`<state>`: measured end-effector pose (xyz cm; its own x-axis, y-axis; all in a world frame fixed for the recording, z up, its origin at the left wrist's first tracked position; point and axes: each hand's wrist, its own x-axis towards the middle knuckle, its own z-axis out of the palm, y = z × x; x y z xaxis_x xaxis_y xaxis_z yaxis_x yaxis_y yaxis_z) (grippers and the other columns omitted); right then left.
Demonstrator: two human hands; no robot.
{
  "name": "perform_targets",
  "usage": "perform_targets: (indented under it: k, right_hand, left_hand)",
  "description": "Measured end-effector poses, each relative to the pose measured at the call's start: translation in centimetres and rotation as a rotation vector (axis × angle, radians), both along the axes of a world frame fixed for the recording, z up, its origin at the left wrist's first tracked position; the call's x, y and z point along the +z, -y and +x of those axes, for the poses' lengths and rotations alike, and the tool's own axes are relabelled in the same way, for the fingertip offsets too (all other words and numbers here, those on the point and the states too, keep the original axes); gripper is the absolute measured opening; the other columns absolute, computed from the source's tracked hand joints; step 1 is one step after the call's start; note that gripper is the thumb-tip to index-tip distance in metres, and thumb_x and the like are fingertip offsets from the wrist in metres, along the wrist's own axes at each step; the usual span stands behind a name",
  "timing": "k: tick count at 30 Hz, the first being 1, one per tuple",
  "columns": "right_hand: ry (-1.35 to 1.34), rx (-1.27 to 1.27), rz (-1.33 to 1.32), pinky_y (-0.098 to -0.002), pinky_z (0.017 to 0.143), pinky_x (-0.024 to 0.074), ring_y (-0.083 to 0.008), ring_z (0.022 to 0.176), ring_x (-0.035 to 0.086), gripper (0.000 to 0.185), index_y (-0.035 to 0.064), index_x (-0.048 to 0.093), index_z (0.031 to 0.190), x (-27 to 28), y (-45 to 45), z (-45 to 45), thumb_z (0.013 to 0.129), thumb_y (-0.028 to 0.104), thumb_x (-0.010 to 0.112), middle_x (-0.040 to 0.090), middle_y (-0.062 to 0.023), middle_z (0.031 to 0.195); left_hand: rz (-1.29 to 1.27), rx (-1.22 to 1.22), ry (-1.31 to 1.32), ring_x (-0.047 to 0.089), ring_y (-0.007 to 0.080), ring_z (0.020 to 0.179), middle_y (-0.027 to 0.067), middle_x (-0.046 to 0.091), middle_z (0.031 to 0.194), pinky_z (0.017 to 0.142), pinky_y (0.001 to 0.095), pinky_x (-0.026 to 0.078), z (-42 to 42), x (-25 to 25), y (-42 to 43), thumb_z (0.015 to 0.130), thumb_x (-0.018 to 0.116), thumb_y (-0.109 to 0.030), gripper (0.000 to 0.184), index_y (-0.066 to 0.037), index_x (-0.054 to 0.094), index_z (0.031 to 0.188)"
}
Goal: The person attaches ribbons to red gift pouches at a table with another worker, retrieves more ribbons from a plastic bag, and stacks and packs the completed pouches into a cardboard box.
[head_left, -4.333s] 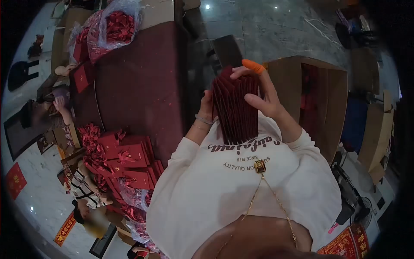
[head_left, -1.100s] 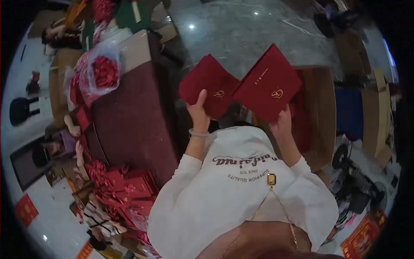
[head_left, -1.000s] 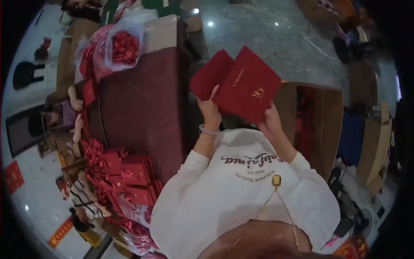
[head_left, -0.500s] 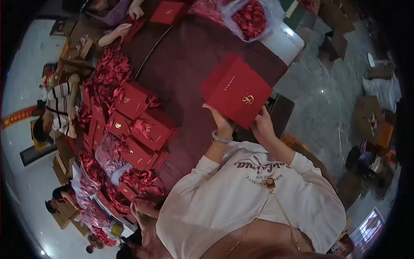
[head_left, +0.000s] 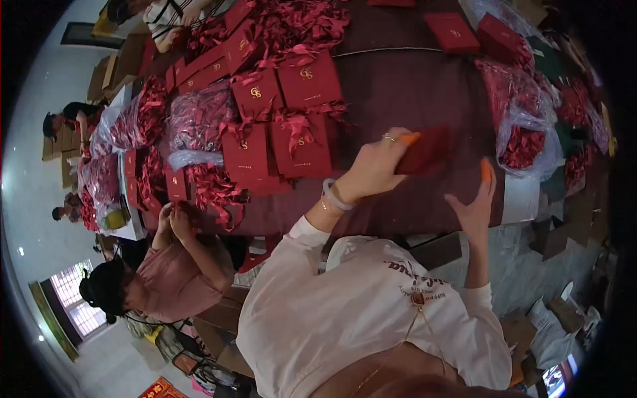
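My left hand (head_left: 378,166), with a ring, a bracelet and an orange finger cover, is closed on a red gift bag (head_left: 428,149). The bag is tilted over the dark red tablecloth and blurred by motion. To the right of it, my right hand (head_left: 476,209) stands apart with fingers spread and nothing in them; one finger has an orange cover. Left of my left hand lie stacked red gift bags (head_left: 308,83) with gold logos and ribbons.
A plastic bag of red ribbons (head_left: 524,146) lies at the right. Red boxes (head_left: 452,33) lie at the far side. At the left, a co-worker in pink (head_left: 192,265) handles red ribbon, near a clear bag of ribbons (head_left: 199,116). Another person in stripes (head_left: 172,23) works behind.
My view has turned left. The red gift bag, earlier held in both hands with its gold logo facing up, is now in my left hand only; my right hand has let go.
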<state>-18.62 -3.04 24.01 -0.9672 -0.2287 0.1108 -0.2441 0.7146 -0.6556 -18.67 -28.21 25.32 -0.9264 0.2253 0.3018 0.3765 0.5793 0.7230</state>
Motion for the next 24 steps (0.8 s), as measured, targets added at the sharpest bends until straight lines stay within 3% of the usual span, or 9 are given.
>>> perform_targets:
  k: [3,6,10,12,14,17,18,21,24]
  right_hand:
    - [-0.129,0.242,0.024,-0.0435,0.105,0.0279,-0.0369,0.127,0.03,0.108,0.0022,0.017,0.139,0.0,2.5,-2.0,0.055,0.017,0.083,0.027,-0.0212,0.139]
    - [0.291,0.36,-0.323,-0.0396,0.105,0.0273,-0.0308,0.126,0.035,0.106,0.0037,0.011,0.141,-9.5,1.5,-2.6,0.06,0.012,0.081,0.032,-0.0183,0.137]
    - [0.261,0.208,-0.574,-0.0369,0.097,0.0378,-0.0265,0.118,0.043,0.113,0.0119,-0.004,0.143,-15.7,0.9,-0.1,0.066,0.011,0.078,0.039,-0.0146,0.128]
    - [0.363,0.169,-0.798,-0.0373,0.097,0.0383,-0.0254,0.117,0.044,0.113,0.0112,-0.004,0.143,-14.6,1.6,0.3,0.065,0.011,0.078,0.039,-0.014,0.128]
    - [0.377,0.149,-0.704,-0.0356,0.097,0.0373,-0.0233,0.116,0.044,0.115,0.0121,-0.003,0.144,-14.1,1.8,0.4,0.063,0.009,0.079,0.042,-0.0104,0.124]
    - [0.409,0.15,-0.884,-0.0339,0.099,0.0345,-0.0204,0.115,0.043,0.109,0.0147,0.008,0.145,-15.3,1.9,0.5,0.061,0.004,0.077,0.043,-0.0064,0.12]
    - [0.391,0.214,-0.886,-0.0339,0.099,0.0339,-0.0199,0.116,0.042,0.106,0.0149,0.012,0.144,-14.9,2.1,0.4,0.061,0.002,0.077,0.043,-0.0062,0.12]
    - [0.341,0.284,-0.855,-0.0335,0.1,0.0329,-0.0189,0.117,0.04,0.102,0.0151,0.018,0.144,-14.8,1.7,0.1,0.061,0.0,0.076,0.042,-0.0057,0.121]
    - [0.397,0.258,-0.882,-0.0331,0.1,0.0326,-0.0184,0.117,0.039,0.101,0.0152,0.02,0.143,-13.8,1.7,0.0,0.061,-0.001,0.076,0.042,-0.0055,0.12]
  left_hand:
    - [-0.317,-0.338,-0.044,0.06,0.0329,0.082,0.0203,0.052,0.108,0.07,0.0386,0.05,-1.1,-3.5,-2.0,0.067,0.065,-0.009,0.053,0.0,0.047,0.115]
    - [-0.373,-0.39,0.026,0.06,0.0323,0.081,0.02,0.053,0.103,0.069,0.0375,0.05,-1.6,-9.2,-4.0,0.067,0.066,-0.011,0.053,0.002,0.047,0.114]
    - [-0.538,-0.335,0.025,0.051,0.031,0.108,0.0193,0.052,0.111,0.093,0.0449,0.038,-1.8,-8.7,-4.7,0.063,0.073,-0.019,0.08,0.0,0.035,0.13]
    - [-0.341,-0.311,0.02,0.038,0.0353,0.122,0.0196,0.045,0.12,0.105,0.0481,0.025,-2.0,-5.3,-2.5,0.055,0.08,-0.029,0.099,0.002,0.029,0.133]
    - [-0.281,-0.186,0.19,0.024,0.0355,0.131,0.024,0.027,0.137,0.109,0.0441,0.019,-2.1,-4.6,0.4,0.045,0.086,-0.039,0.122,-0.001,0.019,0.139]
    - [0.323,-0.302,0.557,0.006,0.0253,0.138,0.0131,0.008,0.148,0.111,0.0383,0.008,-0.1,-10.7,3.0,0.044,0.088,-0.043,0.137,-0.007,0.0,0.143]
    - [0.308,-0.331,0.565,0.006,0.0253,0.138,0.0131,0.008,0.148,0.111,0.0383,0.008,0.3,-11.7,3.0,0.044,0.088,-0.043,0.137,-0.007,0.0,0.143]
    - [1.093,-0.344,0.725,0.013,0.0216,0.136,0.011,0.013,0.147,0.11,0.0372,0.014,1.7,-12.3,1.1,0.051,0.089,-0.021,0.132,-0.012,-0.004,0.144]
    - [0.942,-0.306,0.836,0.027,0.0213,0.13,0.0101,0.025,0.142,0.106,0.0361,0.026,1.6,-12.5,0.7,0.055,0.085,-0.006,0.126,-0.014,-0.005,0.144]
